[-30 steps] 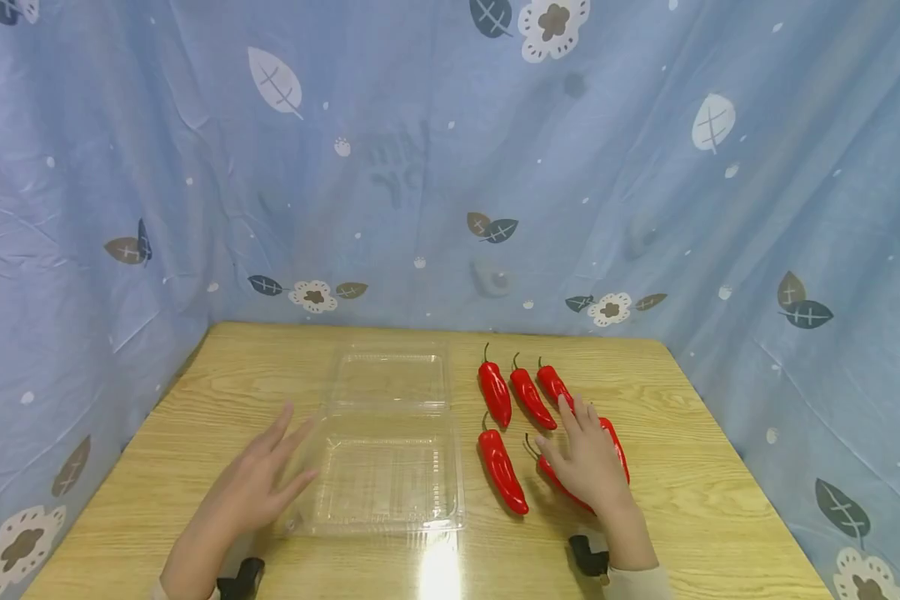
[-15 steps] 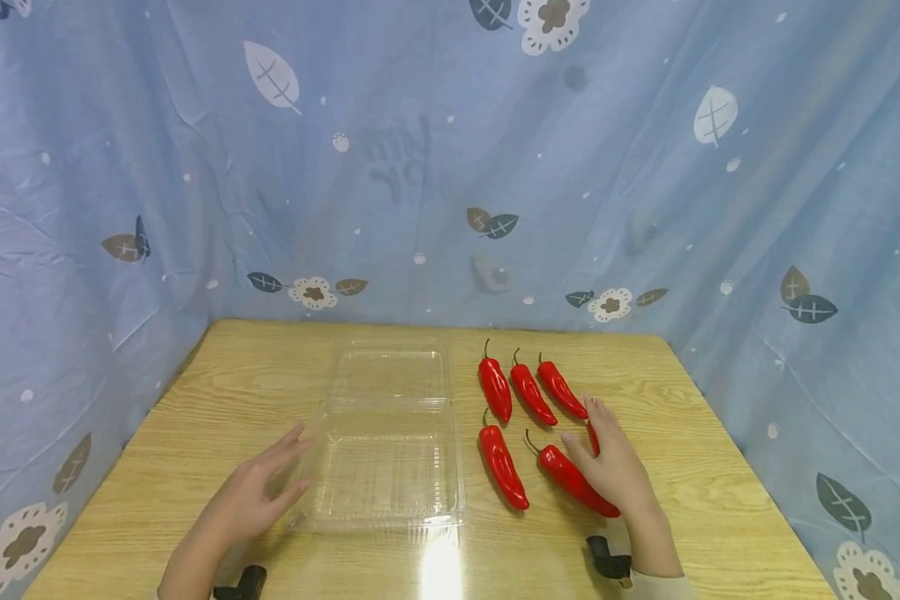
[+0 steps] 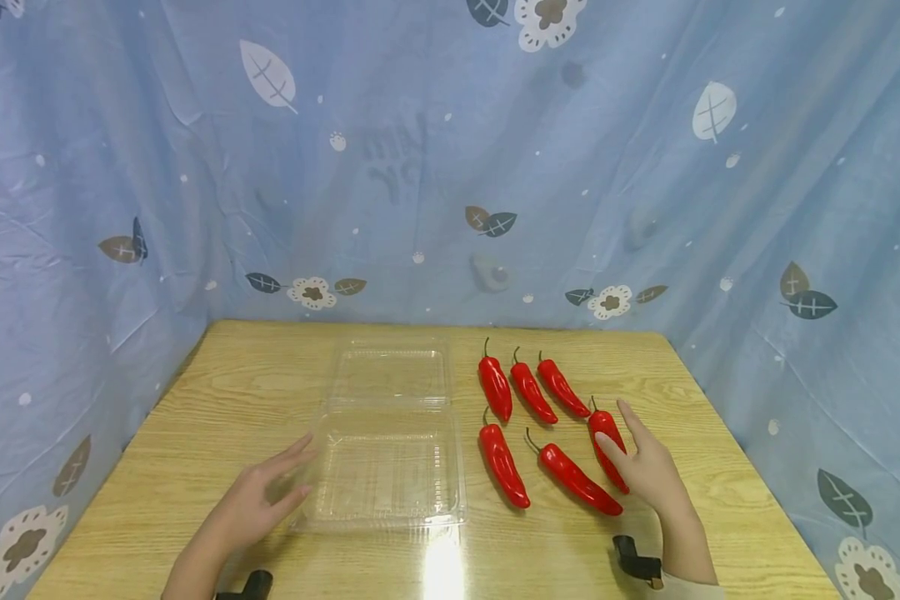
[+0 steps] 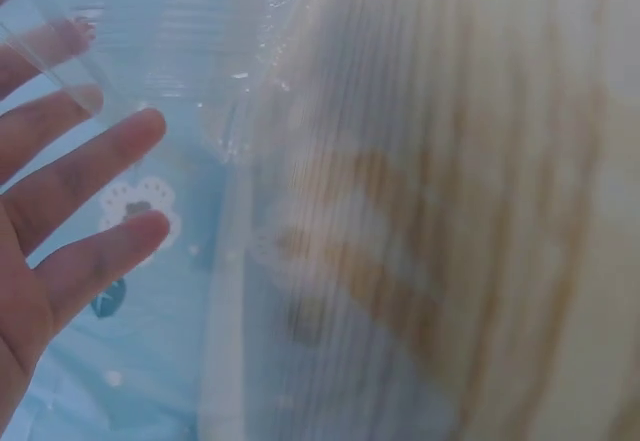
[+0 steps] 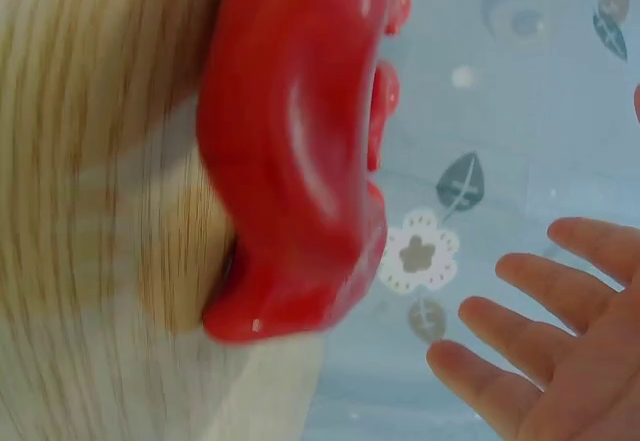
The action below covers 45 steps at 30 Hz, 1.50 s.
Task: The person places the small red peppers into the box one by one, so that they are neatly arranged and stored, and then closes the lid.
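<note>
My left hand (image 3: 258,498) hovers beside the left edge of a clear plastic clamshell box (image 3: 385,521), fingers spread and holding nothing. The box lies unfolded, its lid (image 3: 392,346) toward the back. In the left wrist view the fingers (image 4: 85,176) show straight and apart. Several red chili peppers lie right of the box. My right hand (image 3: 648,468) is over the right side of the rightmost red chili pepper (image 3: 605,437), its thumb passing above it. In the right wrist view a pepper (image 5: 290,111) looms close and the straight fingers (image 5: 520,331) hold nothing.
Three peppers form a back row, including the back-left one (image 3: 495,387). Two lie in front, the left (image 3: 502,467) and the middle (image 3: 577,479). All sit on a wooden table (image 3: 217,375). A blue patterned curtain (image 3: 420,167) encloses the back and sides.
My right hand has moved right across the front peppers, uncovering the middle and rightmost ones. My left hand has shifted slightly down. The peppers and the box stay where they were.
</note>
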Tool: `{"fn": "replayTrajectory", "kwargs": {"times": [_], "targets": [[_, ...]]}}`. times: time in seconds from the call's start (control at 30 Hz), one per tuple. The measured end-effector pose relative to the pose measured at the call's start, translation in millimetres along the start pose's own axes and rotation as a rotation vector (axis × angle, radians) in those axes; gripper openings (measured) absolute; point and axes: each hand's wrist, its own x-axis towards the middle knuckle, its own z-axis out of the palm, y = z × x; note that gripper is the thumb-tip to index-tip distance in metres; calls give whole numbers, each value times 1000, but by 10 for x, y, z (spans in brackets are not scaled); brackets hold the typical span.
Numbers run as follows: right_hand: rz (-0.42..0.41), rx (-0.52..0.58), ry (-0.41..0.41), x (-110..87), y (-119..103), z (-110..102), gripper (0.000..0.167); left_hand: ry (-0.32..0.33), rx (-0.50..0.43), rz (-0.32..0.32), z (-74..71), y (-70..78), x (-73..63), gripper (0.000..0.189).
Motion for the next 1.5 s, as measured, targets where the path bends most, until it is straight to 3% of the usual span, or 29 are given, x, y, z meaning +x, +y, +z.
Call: {"fn": "replayTrajectory", "kwargs": {"times": [0.17,0.53,0.87,1.13,1.5], "targets": [[16,22,-33,19,134,-68,75,1,-9,-7,20,-11,-13,40],[-24,177,-79,120,352,-67,72,9,-34,1,52,-38,-36,39],[-6,133,-122,163,437,-11,74,23,-189,49,100,-64,-53,38],[30,118,-166,178,444,37,78,25,-187,0,133,-89,-63,37],[70,53,-179,173,464,97,83,16,-246,21,131,-116,-75,47]]}}
